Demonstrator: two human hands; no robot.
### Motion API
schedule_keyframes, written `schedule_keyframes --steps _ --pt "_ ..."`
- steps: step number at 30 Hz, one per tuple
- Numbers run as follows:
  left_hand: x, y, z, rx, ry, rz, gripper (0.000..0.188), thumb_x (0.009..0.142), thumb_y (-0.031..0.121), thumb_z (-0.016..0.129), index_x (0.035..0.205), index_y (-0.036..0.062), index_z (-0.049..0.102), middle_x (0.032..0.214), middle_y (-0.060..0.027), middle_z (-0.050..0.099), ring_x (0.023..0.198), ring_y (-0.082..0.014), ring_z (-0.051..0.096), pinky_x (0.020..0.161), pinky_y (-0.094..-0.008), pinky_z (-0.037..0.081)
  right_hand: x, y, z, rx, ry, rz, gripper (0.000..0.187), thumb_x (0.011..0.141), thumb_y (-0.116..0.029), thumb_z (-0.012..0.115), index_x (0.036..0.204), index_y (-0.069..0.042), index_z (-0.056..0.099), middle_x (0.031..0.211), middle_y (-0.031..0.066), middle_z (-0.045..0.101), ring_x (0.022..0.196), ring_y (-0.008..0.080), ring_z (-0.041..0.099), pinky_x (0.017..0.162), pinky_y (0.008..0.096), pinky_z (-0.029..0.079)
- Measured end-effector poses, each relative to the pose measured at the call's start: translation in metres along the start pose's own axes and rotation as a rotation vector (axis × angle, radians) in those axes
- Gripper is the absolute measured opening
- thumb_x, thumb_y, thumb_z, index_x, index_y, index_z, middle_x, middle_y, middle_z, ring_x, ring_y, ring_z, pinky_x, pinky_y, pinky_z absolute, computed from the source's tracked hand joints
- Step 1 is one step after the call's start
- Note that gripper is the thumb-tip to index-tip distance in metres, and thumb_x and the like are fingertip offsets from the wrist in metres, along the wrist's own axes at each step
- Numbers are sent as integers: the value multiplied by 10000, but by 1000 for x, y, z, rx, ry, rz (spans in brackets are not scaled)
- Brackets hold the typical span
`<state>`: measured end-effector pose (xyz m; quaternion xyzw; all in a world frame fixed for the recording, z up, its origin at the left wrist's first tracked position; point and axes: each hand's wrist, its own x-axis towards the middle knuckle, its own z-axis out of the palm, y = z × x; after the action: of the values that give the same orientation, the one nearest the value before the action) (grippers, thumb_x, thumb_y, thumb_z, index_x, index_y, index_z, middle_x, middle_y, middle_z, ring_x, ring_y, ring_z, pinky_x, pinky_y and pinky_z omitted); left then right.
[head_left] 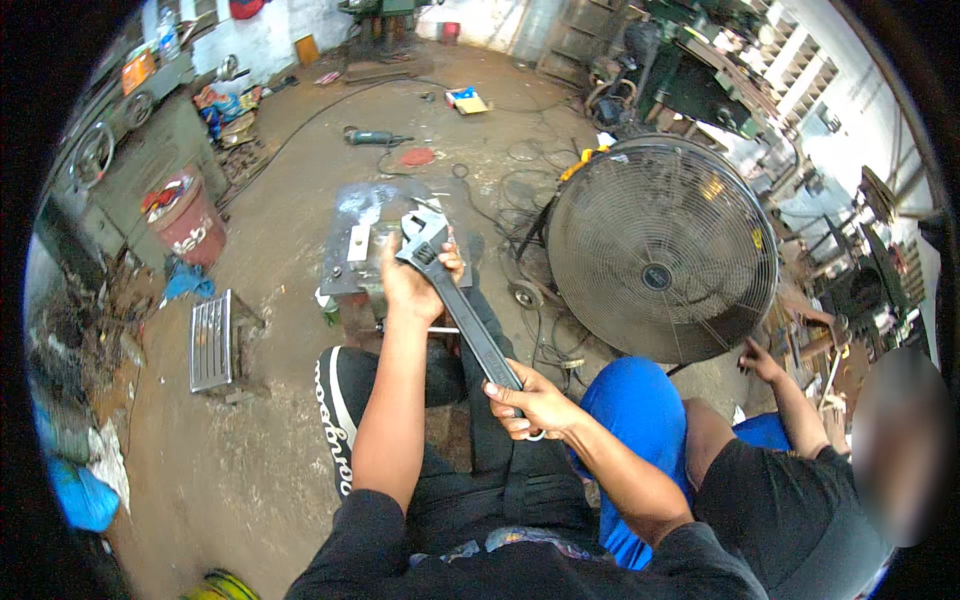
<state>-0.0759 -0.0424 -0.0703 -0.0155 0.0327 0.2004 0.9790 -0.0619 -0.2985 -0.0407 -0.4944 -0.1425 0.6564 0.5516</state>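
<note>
Adj. wrench [466, 316] diag.: L grip [404, 285] fwd, cradling head [426, 236]; R grip [538, 400] clasping handle [488, 352].

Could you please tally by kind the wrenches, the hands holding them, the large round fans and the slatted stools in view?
Adjustable wrench: 1
Hands: 2 (left hand, right hand)
Large round fan: 1
Slatted stool: 1
Total: 5

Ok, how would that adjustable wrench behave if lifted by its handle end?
The adjustable wrench is probably heavy, looking like thick metal. It should stay stiff, its long handle being straight. Held by the right hand alone, it may tip head-down, since its head is the broadest part.
</note>
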Motion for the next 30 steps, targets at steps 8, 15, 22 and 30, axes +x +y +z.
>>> schedule_keyframes --steps 8,15,22,30 --pt "-8 -62 -1 67 80 27 539 930 558 511 1093 50 589 764 -88 548 605 -188 486 580 -329 404 -35 -1 -46 -396 85 -33 241 941 -167 714 1090 -75 549 694 29 557 494 153 561 440 294 468" --pt "29 -61 17 307 -109 53 442 1022 296 536 1334 -17 524 1358 -136 621 1294 -318 572 1070 -519 458 5 -101 -132 -1635 1056 -455 312 635 -135 647 925 -51 724 849 255 702 828 437 695 787 526 561" --pt "59 -47 3 316 50 216 450 1063 421 489 1369 91 475 1384 -124 588 1299 -341 549 1091 -568 487 80 -219 -171 -1945 771 -472 480 646 -94 644 1109 -140 761 924 234 721 909 406 703 872 485 553" --pt "85 -44 -2 373 96 417 420 1069 379 512 1336 55 505 1343 -99 567 1218 -327 573 1050 -469 539 149 -250 -210 -1929 552 -639 426 636 -43 636 1044 -76 751 936 239 708 945 424 678 869 492 531"
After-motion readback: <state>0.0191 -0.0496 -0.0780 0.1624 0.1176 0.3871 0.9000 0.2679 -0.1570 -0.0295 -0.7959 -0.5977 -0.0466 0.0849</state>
